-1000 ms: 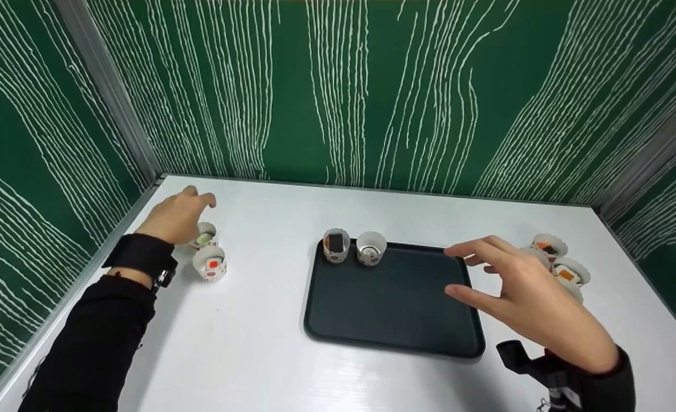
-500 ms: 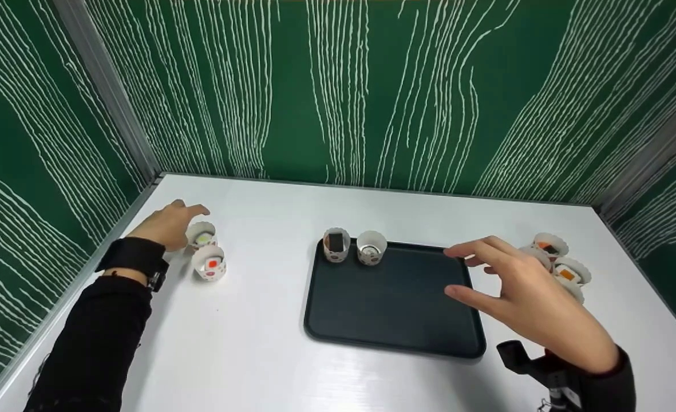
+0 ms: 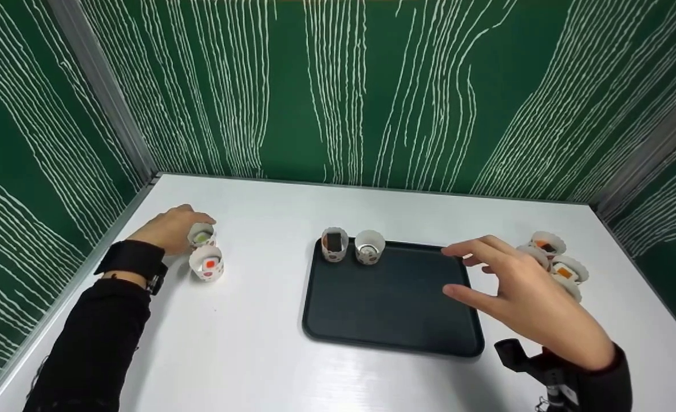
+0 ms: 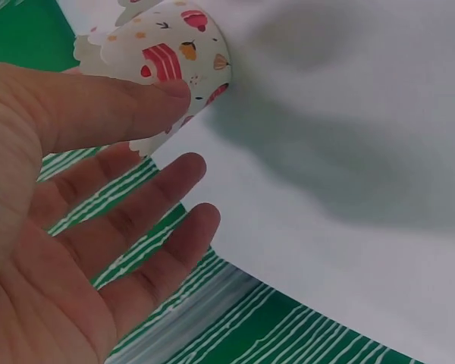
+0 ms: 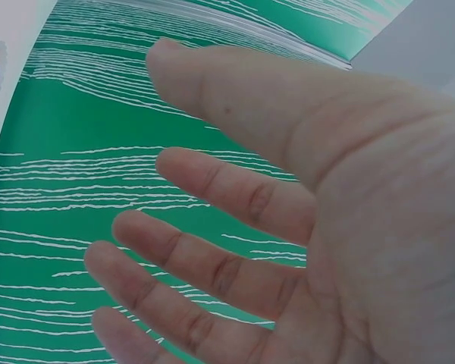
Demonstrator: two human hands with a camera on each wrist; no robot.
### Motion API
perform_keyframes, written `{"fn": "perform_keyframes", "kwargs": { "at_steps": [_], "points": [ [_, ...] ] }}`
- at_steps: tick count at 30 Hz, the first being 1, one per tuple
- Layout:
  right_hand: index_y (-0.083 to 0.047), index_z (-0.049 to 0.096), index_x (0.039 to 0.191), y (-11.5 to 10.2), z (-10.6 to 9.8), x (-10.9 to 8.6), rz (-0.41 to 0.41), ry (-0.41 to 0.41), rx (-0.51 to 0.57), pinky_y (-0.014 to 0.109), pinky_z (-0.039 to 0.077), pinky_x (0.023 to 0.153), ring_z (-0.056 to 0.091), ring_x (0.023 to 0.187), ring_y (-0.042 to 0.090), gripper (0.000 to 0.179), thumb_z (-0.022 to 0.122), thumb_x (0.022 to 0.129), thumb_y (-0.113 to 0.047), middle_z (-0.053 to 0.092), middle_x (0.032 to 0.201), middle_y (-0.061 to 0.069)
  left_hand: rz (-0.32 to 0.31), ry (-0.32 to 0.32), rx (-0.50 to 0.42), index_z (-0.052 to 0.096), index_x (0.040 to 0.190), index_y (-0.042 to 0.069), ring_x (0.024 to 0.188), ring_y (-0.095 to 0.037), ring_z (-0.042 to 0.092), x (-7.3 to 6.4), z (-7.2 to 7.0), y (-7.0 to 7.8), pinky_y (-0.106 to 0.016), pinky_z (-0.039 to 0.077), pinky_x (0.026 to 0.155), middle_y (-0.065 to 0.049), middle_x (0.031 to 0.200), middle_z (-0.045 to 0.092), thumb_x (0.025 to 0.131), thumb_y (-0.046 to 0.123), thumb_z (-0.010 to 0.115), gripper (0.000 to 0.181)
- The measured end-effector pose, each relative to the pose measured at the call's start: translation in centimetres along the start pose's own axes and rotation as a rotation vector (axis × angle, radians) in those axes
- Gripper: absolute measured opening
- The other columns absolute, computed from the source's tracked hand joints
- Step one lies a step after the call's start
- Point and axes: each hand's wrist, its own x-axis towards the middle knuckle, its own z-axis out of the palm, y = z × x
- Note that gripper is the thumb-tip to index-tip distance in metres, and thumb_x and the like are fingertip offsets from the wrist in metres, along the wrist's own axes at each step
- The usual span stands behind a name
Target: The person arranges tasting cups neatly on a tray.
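In the head view, my left hand [image 3: 169,229] is at a patterned paper baking cup [image 3: 201,234] holding a small piece with a green top. The left wrist view shows the thumb lying across this baking cup [image 4: 186,53], the index finger mostly hidden behind it, and the other fingers spread free. Just in front stands a second baking cup [image 3: 206,270] with a white piece topped in red-orange. My right hand [image 3: 515,286] hovers over the right edge of the dark tray [image 3: 395,309], its fingers apart and holding nothing.
Two baking cups, a left one [image 3: 333,252] and a right one [image 3: 368,254], stand at the tray's back left. Several more baking cups [image 3: 566,272] cluster at the table's right. Green walls with white lines surround the white table [image 3: 246,343].
My left hand has come down and toward me beside the green-topped piece's baking cup, and its index finger has closed in behind the cup. The right hand stays still.
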Motion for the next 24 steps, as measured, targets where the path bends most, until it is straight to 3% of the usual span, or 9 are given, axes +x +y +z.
{"fn": "perform_keyframes", "kwargs": {
  "at_steps": [6, 11, 16, 24],
  "points": [
    [-0.026, 0.068, 0.138, -0.02, -0.10, -0.02, 0.032, -0.022, 0.004, 0.027, 0.056, 0.076, 0.072, 0.118, 0.027, 0.045, 0.081, 0.097, -0.039, 0.070, 0.136, 0.000, 0.020, 0.047, 0.032, 0.069, 0.138, 0.001, 0.116, -0.051, 0.066, -0.05, -0.14, 0.01, -0.067, 0.055, 0.100, -0.032, 0.128, 0.065, 0.083, -0.003, 0.085, 0.057],
    [-0.026, 0.068, 0.137, 0.08, -0.08, -0.01, 0.026, -0.018, 0.016, 0.027, 0.056, 0.076, 0.073, 0.118, 0.028, 0.044, 0.081, 0.096, -0.037, 0.070, 0.134, 0.000, -0.016, 0.018, 0.048, 0.063, 0.144, 0.000, 0.120, -0.055, 0.064, -0.12, -0.24, -0.02, -0.068, 0.054, 0.101, -0.035, 0.134, 0.061, 0.085, 0.000, 0.085, 0.063],
    [-0.025, 0.069, 0.135, 0.15, 0.03, 0.07, -0.003, 0.006, 0.022, 0.026, 0.056, 0.072, 0.074, 0.115, 0.028, 0.043, 0.084, 0.095, -0.032, 0.071, 0.131, -0.001, 0.019, -0.025, 0.048, 0.061, 0.147, 0.001, 0.127, -0.053, 0.060, 0.02, -0.37, 0.17, -0.066, 0.053, 0.104, -0.035, 0.138, 0.059, 0.089, 0.001, 0.082, 0.062],
    [-0.026, 0.068, 0.136, 0.18, 0.04, 0.02, 0.013, -0.006, 0.021, 0.027, 0.056, 0.072, 0.073, 0.117, 0.028, 0.043, 0.082, 0.096, -0.035, 0.070, 0.134, 0.000, 0.008, -0.049, 0.011, 0.069, 0.137, 0.001, 0.129, -0.051, 0.058, 0.22, -0.41, 0.36, -0.064, 0.051, 0.109, -0.032, 0.135, 0.061, 0.087, -0.007, 0.080, 0.053]
  ]
}}
